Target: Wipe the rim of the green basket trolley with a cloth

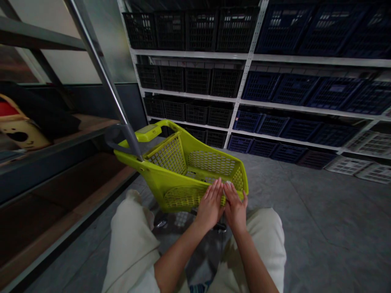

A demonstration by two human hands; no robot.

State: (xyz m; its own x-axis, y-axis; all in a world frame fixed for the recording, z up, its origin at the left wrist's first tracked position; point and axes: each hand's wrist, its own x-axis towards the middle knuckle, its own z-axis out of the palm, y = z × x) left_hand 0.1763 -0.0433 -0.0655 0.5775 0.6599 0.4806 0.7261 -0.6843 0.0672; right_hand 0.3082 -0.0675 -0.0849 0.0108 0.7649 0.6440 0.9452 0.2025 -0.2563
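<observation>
- The fingers [217,188] of the person's left hand [210,208] lie long and nearly straight, side by side, pointing to about 1 o'clock; I can't tell whether their undersides pinch anything.
- The right hand [236,206] comes in from 5 o'clock, its fingers bent toward 11, the outermost spread toward 1; its grip is hidden from me too.
- Between the two sets of fingertips shows a small whitish scrap [228,182], too little of it in sight to name its material or say which hand has it.
- Both hands are at the near long rim of a lime-green plastic shopping cart with lattice sides [155,179], whose body stretches off from the fingers toward 10 o'clock.
- The cart's long axis runs roughly from 10 o'clock, at its handle end, to 4 o'clock, at its nose; the hands sit close to the nose, the right one nearer, so to my eye that near-side rim beside the corner is the line that matters.
- A shiny silver metal pole [105,77] rises from the handle end toward 11 o'clock, well apart from the hands.
- The cart stands on a grey floor [305,228], between the person's legs in off-white trousers [131,244] and white metal shelving [244,81] at 12 to 2 o'clock.
</observation>
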